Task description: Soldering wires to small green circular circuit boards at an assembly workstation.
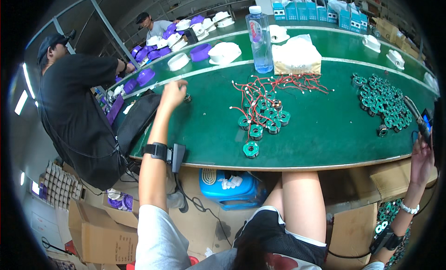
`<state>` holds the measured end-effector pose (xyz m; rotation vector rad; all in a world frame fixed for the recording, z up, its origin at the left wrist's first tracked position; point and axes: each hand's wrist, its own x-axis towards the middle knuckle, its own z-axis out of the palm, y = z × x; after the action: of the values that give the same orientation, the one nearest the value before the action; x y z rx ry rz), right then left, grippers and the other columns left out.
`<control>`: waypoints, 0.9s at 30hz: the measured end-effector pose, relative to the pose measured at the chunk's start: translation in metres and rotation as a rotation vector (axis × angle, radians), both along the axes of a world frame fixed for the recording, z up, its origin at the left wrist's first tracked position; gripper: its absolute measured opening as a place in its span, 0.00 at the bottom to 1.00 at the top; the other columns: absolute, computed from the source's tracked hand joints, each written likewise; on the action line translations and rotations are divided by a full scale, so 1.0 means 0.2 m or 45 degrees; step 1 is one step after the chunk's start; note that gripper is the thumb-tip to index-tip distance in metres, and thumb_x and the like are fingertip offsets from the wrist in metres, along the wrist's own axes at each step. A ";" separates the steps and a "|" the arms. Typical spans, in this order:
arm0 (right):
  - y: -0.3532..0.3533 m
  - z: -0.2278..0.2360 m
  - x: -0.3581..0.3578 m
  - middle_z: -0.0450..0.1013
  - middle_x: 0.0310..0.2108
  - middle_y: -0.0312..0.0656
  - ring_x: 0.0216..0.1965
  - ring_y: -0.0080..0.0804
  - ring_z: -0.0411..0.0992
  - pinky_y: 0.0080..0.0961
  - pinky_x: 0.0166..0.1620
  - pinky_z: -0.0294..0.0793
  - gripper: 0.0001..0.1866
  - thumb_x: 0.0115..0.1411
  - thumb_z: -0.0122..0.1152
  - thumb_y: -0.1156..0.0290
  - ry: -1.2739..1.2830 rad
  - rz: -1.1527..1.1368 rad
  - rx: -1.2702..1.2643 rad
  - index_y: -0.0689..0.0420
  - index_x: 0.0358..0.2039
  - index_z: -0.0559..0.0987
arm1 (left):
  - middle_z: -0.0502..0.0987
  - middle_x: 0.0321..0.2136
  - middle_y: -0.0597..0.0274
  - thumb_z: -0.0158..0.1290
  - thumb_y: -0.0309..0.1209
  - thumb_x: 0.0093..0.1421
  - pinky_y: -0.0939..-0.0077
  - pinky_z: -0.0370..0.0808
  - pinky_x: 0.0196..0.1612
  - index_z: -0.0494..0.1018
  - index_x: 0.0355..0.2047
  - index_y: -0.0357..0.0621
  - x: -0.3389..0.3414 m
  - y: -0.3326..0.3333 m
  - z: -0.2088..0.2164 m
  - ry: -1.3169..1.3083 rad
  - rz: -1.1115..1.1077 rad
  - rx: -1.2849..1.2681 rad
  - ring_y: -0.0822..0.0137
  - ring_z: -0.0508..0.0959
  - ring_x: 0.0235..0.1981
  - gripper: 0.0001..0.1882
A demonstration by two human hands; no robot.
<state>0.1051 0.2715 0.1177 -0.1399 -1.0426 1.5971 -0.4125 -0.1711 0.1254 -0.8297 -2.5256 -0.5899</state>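
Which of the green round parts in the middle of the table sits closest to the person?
The green part nearest the table's front edge; the others in that middle group all lie farther back, toward the clear bottle.

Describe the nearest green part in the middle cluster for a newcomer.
On the green table, find the clear bottle, then the red-wired cluster before it. The green part lies at the cluster's near end, closer to the front edge than its neighbours.

At least 8 central green coils, 1 coil pile, 1 bottle, 1 tissue pack
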 end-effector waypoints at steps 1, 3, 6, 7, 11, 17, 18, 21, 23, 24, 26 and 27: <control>0.02 -0.01 0.01 0.63 0.30 0.39 0.22 0.14 0.55 0.07 0.23 0.54 0.19 0.58 0.45 0.69 0.008 -0.016 0.000 0.65 0.47 0.62 | 0.71 0.33 0.45 0.48 0.27 0.47 0.67 0.66 0.44 0.73 0.30 0.38 -0.02 -0.01 -0.07 -0.004 -0.071 -0.106 0.52 0.71 0.39 0.10; 0.05 -0.03 0.07 0.62 0.27 0.37 0.22 0.13 0.55 0.07 0.22 0.54 0.19 0.57 0.45 0.69 -0.011 0.216 0.125 0.65 0.48 0.62 | 0.70 0.37 0.45 0.48 0.27 0.46 0.67 0.65 0.45 0.73 0.31 0.38 0.00 0.00 -0.12 -0.011 -0.169 -0.222 0.52 0.70 0.41 0.11; 0.00 -0.02 0.03 0.60 0.24 0.34 0.21 0.13 0.54 0.07 0.21 0.53 0.19 0.57 0.46 0.68 0.004 0.175 0.055 0.64 0.48 0.62 | 0.70 0.37 0.49 0.48 0.29 0.48 0.72 0.70 0.36 0.71 0.36 0.39 0.10 0.05 -0.11 0.017 -0.180 -0.325 0.61 0.73 0.32 0.14; -0.02 -0.02 0.02 0.59 0.22 0.33 0.21 0.12 0.54 0.06 0.20 0.52 0.19 0.57 0.46 0.68 -0.002 0.125 0.019 0.63 0.48 0.63 | 0.71 0.36 0.49 0.48 0.29 0.49 0.73 0.70 0.35 0.70 0.38 0.39 0.18 0.09 -0.09 -0.148 -0.303 -0.227 0.63 0.73 0.30 0.15; -0.06 0.02 -0.03 0.59 0.20 0.32 0.20 0.12 0.53 0.06 0.20 0.52 0.18 0.57 0.45 0.68 -0.055 0.122 0.028 0.63 0.47 0.64 | 0.71 0.35 0.51 0.48 0.30 0.51 0.76 0.70 0.32 0.67 0.41 0.38 0.49 0.15 0.05 -0.303 -0.217 -0.046 0.67 0.73 0.25 0.17; -0.04 0.02 0.02 0.61 0.21 0.33 0.20 0.12 0.54 0.06 0.19 0.52 0.15 0.58 0.45 0.69 -0.073 0.182 0.098 0.63 0.44 0.64 | 0.73 0.25 0.58 0.48 0.27 0.50 0.79 0.67 0.25 0.71 0.29 0.36 0.84 0.48 0.30 0.089 -0.538 0.077 0.70 0.71 0.22 0.07; -0.05 0.04 0.02 0.61 0.21 0.33 0.20 0.12 0.54 0.06 0.19 0.52 0.15 0.58 0.44 0.69 -0.088 0.211 0.121 0.62 0.43 0.65 | 0.73 0.24 0.59 0.50 0.26 0.48 0.81 0.65 0.24 0.71 0.27 0.36 0.89 0.56 0.32 0.195 -0.725 0.056 0.71 0.70 0.23 0.06; -0.12 0.09 -0.05 0.62 0.22 0.33 0.20 0.12 0.55 0.06 0.19 0.52 0.13 0.57 0.45 0.69 -0.071 0.231 0.128 0.62 0.42 0.65 | 0.73 0.26 0.56 0.53 0.25 0.43 0.73 0.69 0.33 0.71 0.27 0.37 0.92 0.80 0.28 0.052 -1.014 -0.305 0.62 0.73 0.27 0.09; -0.17 0.10 -0.09 0.61 0.22 0.34 0.20 0.11 0.54 0.06 0.19 0.52 0.12 0.57 0.45 0.69 -0.065 0.103 0.051 0.62 0.40 0.65 | 0.74 0.26 0.54 0.55 0.26 0.39 0.71 0.70 0.34 0.72 0.28 0.38 0.87 0.93 0.19 0.101 -0.848 -0.685 0.60 0.74 0.29 0.12; -0.18 0.11 -0.08 0.61 0.22 0.34 0.20 0.11 0.54 0.06 0.19 0.52 0.12 0.57 0.45 0.69 -0.071 0.092 0.046 0.62 0.40 0.65 | 0.74 0.26 0.54 0.56 0.26 0.38 0.70 0.71 0.35 0.73 0.28 0.39 0.86 0.99 0.17 0.096 -0.684 -0.903 0.59 0.74 0.30 0.13; -0.18 0.11 -0.06 0.61 0.21 0.34 0.19 0.11 0.53 0.06 0.19 0.52 0.12 0.57 0.45 0.69 -0.093 0.241 0.161 0.61 0.39 0.65 | 0.75 0.26 0.53 0.55 0.26 0.37 0.70 0.71 0.34 0.73 0.28 0.39 0.83 1.06 0.15 0.089 -0.592 -0.977 0.59 0.74 0.31 0.14; -0.18 0.11 -0.05 0.60 0.20 0.34 0.18 0.11 0.53 0.06 0.19 0.51 0.11 0.57 0.45 0.69 -0.093 0.266 0.178 0.61 0.38 0.65 | 0.75 0.26 0.53 0.55 0.25 0.35 0.69 0.71 0.33 0.74 0.28 0.40 0.83 1.08 0.15 0.085 -0.485 -1.047 0.58 0.75 0.31 0.14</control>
<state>0.0948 0.2362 0.1404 0.0062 -1.2549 1.7090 -0.2475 0.0457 0.1551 -1.5876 -2.5382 0.4278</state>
